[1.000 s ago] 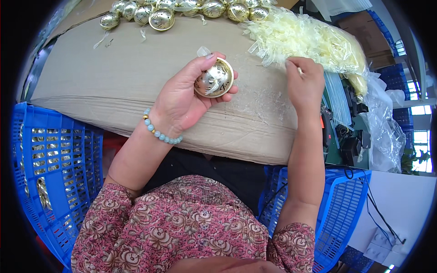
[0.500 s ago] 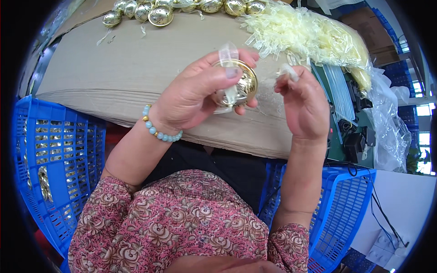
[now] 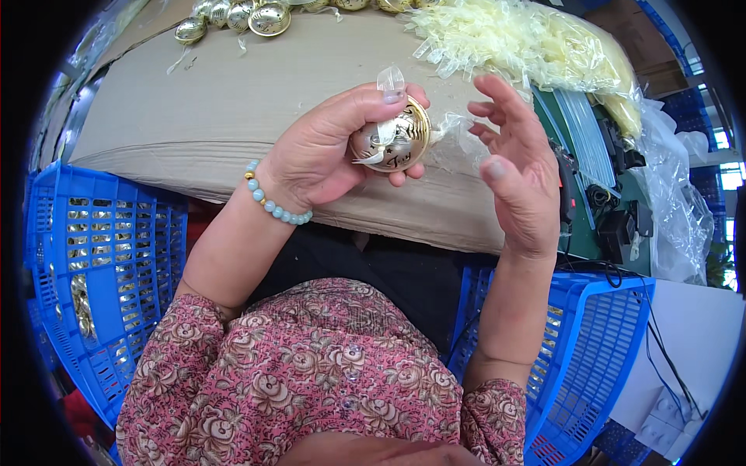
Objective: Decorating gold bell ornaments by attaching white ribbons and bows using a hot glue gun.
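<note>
My left hand (image 3: 322,144) is closed around a round gold bell (image 3: 404,140) with dark markings and a raised rim, held above the cardboard. A sheer whitish ribbon (image 3: 391,80) lies over the bell, its loop sticking up past my left thumb. Another pale ribbon end (image 3: 452,126) reaches from the bell's right side toward my other hand. Just to the right, my right hand (image 3: 519,175) is raised with its fingers and thumb spread apart; nothing shows in its grip. The underside of the bell is hidden by my left fingers.
More gold bells (image 3: 270,19) with ribbons lie at the far edge of the cardboard (image 3: 210,109). A heap of pale yellow ribbons (image 3: 505,39) spills from a clear bag. Blue crates stand left (image 3: 109,233) and right (image 3: 575,342). Black adapters (image 3: 618,233) and cables lie at right.
My right hand has let go of the whitish ribbon and spread its fingers. The bell has turned in my left hand, showing more of its marked face.
</note>
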Available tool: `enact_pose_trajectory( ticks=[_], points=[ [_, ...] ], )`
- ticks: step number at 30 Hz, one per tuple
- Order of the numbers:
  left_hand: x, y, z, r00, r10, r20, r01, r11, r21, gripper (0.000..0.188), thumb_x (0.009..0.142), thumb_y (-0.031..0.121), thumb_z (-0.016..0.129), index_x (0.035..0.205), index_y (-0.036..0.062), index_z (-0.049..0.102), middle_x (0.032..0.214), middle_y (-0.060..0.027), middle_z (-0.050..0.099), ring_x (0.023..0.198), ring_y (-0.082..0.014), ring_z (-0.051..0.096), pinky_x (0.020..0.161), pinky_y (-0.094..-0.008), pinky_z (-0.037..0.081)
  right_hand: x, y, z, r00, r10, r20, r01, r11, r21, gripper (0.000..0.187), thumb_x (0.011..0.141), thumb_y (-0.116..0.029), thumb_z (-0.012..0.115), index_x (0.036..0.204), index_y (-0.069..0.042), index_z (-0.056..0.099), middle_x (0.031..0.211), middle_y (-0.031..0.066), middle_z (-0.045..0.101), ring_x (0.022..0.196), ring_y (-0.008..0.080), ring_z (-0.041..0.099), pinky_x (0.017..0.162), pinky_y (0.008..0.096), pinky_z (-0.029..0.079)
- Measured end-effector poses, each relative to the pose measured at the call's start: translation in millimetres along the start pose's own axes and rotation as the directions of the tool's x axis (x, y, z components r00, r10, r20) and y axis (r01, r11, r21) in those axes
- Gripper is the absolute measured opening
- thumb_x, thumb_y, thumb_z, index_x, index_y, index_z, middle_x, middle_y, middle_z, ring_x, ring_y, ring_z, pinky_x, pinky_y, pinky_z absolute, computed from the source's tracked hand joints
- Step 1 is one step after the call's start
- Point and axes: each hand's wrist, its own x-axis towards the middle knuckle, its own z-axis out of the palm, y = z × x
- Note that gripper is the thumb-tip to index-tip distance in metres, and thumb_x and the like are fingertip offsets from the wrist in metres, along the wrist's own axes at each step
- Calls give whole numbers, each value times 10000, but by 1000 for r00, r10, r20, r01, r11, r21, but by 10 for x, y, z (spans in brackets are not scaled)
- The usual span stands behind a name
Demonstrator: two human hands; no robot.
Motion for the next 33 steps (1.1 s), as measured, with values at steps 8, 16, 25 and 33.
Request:
enact_pose_trajectory(
  ticks=[8, 16, 25, 33],
  points=[
    [-31, 2, -14, 1000, 20, -11, -20, 999, 29, 311, 926, 252, 523, 1138, 26, 540, 973, -121, 628, 751, -229, 655, 597, -285, 539, -8, 61, 108, 954, 300, -5, -298, 949, 103, 257, 852, -174, 639, 1022, 13, 592, 952, 65, 606, 847, 121, 561, 792, 265, 448],
    [35, 14, -95, 971, 108, -213, -121, 991, -49, 254, 908, 269, 565, 1070, 73, 561, 913, -107, 650, 765, -218, 653, 630, -292, 530, -94, -31, 268, 961, 255, 112, -277, 838, 470, 168, 861, -162, 596, 891, -1, 558, 833, 82, 563, 736, 149, 514, 687, 289, 433],
    [193, -62, -174, 953, 166, -255, -194, 977, -87, 210, 907, 253, 572, 1024, 79, 562, 841, -82, 632, 752, -228, 642, 639, -320, 513, -89, -72, 571, 964, 217, 150, -264, 798, 542, 179, 873, -178, 566, 865, -1, 540, 777, 91, 524, 681, 158, 463, 621, 290, 378],
    [136, 363, -429, 882, 313, -353, -412, 874, -256, 218, 893, 241, 544, 941, 33, 591, 818, -114, 634, 723, -265, 624, 643, -349, 508, -235, -87, 341, 987, 161, 13, -156, 934, 321, 145, 857, -85, 591, 953, 23, 598, 854, 43, 601, 724, 80, 515, 659, 214, 405]
  ],
)
